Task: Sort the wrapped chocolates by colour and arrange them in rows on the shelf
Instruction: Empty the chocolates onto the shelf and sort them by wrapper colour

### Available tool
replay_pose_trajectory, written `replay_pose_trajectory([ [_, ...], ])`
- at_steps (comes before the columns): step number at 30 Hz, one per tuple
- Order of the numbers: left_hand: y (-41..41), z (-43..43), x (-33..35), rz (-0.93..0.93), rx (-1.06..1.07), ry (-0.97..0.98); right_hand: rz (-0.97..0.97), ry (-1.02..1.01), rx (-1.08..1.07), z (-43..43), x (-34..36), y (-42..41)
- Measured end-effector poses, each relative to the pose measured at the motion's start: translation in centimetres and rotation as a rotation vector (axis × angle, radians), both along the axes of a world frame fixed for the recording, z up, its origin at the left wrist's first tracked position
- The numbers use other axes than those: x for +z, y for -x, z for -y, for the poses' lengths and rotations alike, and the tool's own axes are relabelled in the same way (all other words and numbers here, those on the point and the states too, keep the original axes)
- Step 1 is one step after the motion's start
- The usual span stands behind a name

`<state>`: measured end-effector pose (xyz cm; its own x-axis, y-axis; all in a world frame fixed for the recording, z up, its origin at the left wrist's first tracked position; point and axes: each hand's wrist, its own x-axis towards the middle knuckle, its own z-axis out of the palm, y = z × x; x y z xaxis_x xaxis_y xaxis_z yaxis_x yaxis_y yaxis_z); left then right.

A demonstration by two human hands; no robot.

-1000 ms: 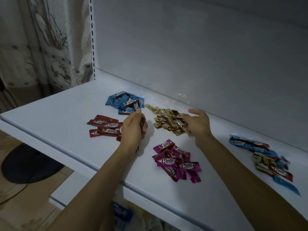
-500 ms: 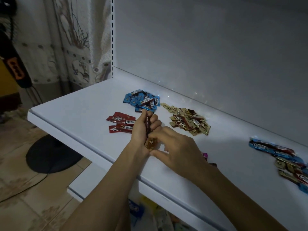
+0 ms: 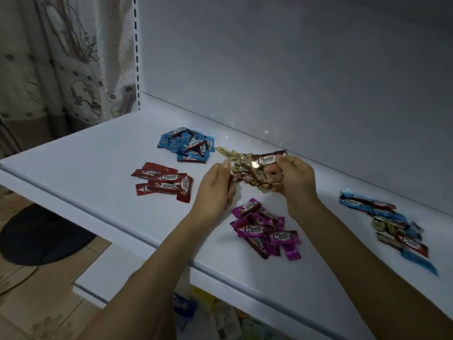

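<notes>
A gold-and-brown foil-wrapped chocolate (image 3: 267, 159) is pinched between the thumb and curled fingers of the right hand (image 3: 297, 185), just above the heap of gold foil chocolates (image 3: 245, 175). The left hand (image 3: 214, 192) is held beside that heap with fingers half curled, and whether anything is gripped in it cannot be told. On the white shelf (image 3: 85, 168), blue (image 3: 188, 146), red (image 3: 163, 182) and magenta (image 3: 264, 229) heaps are also gathered, yet no rows are laid and a mixed pile (image 3: 392, 224) well apart at the right is unsorted, so roughly half is judged left.
</notes>
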<state>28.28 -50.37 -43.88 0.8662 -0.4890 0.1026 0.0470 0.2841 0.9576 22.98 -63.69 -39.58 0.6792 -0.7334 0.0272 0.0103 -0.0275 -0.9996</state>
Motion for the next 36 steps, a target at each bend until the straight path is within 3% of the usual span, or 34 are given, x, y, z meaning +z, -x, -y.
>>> replay_pose_trajectory([
  [6,0.4,-0.1,0.7,-0.173,-0.118,0.097,-0.167,-0.188,0.053,3.7,-0.7,-1.9],
  [9,0.0,0.0,-0.1,-0.089,-0.069,-0.003,-0.182,-0.204,0.087,4.1,-0.5,-2.4],
  [14,-0.4,0.1,-0.6,-0.017,-0.032,-0.014,-0.143,-0.165,0.124,3.0,-0.3,-1.3],
  [17,-0.3,0.1,-0.3,-0.032,-0.038,0.072,-0.200,0.028,0.190,1.5,-0.3,0.0],
  [20,-0.1,0.1,-0.1,-0.028,-0.064,0.128,-0.286,0.368,0.302,-0.5,-0.7,1.2],
  [25,-0.2,-0.2,-0.3,0.003,-0.029,0.121,-0.119,1.046,0.369,-1.6,-2.4,1.4],
  [28,0.0,-0.3,-0.5,0.030,0.020,0.136,-0.061,1.213,0.294,-1.4,-3.0,0.8],
  [31,0.0,0.0,-1.2,0.138,0.171,0.012,-0.035,1.173,0.287,-1.2,-2.9,0.0],
  [36,-0.5,0.5,-2.1,0.434,0.360,-0.349,-0.051,0.620,0.187,-0.5,-0.6,-3.1],
])
